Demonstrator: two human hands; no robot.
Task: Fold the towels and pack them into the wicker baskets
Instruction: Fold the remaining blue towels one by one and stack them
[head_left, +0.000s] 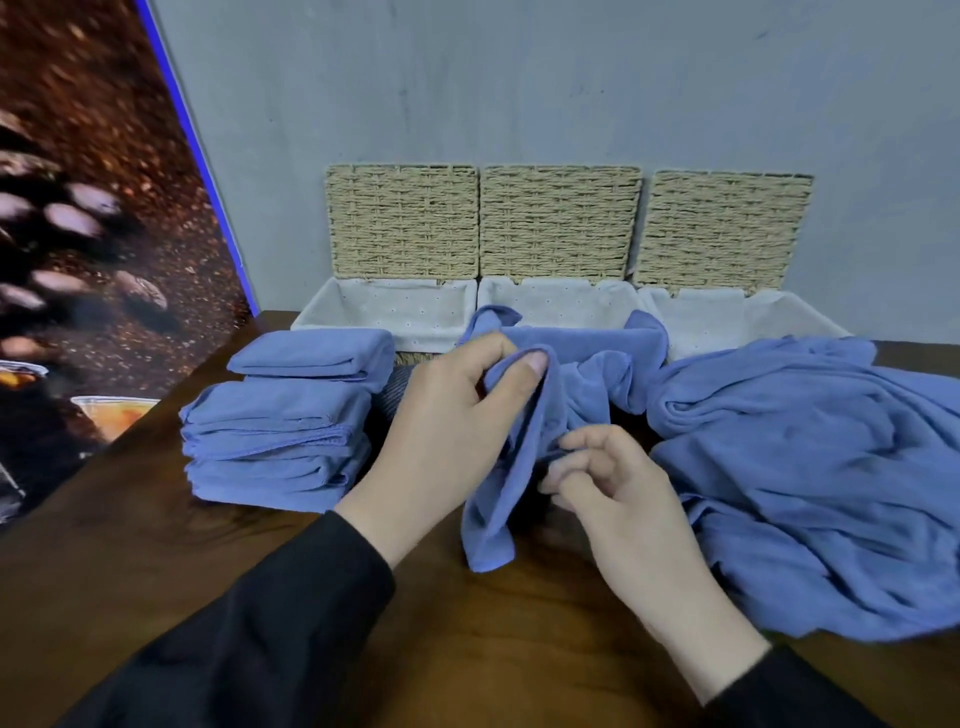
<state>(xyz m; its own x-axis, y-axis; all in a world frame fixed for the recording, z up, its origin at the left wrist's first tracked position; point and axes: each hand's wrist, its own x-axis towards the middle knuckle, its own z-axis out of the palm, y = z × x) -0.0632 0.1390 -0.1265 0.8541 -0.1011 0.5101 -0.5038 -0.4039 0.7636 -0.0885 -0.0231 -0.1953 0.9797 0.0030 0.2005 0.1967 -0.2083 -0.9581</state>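
A poster of dark coffee beans (78, 234) leans along the far left, beside a grey wall (519, 78). On the dark brown wooden bench (156, 561), at the left, sits a stack of folded blue towels (280, 441), with one more folded blue towel (317, 356) lying just behind it. Behind these, against the wall, three rectangular wicker baskets stand in a row with white fabric liners and their woven lids tipped up: the left basket (384, 312), the middle basket (561, 304) and the right basket (743, 317).

In the middle, the left hand (441, 436), in a black sleeve (249, 623), has its fingers curled and pinches the upper edge of a loose blue towel (524, 447) between thumb and fingertips. This towel hangs crumpled from that grip, its near end drooping to the bench and its far part trailing over the front rim of the middle basket. The right hand (618, 499) is just beside it, fingers bent, nipping a fold of the same towel lower down.

To the right, a heap of unfolded blue towels (810, 478) sprawls across the bench, in front of the right basket.
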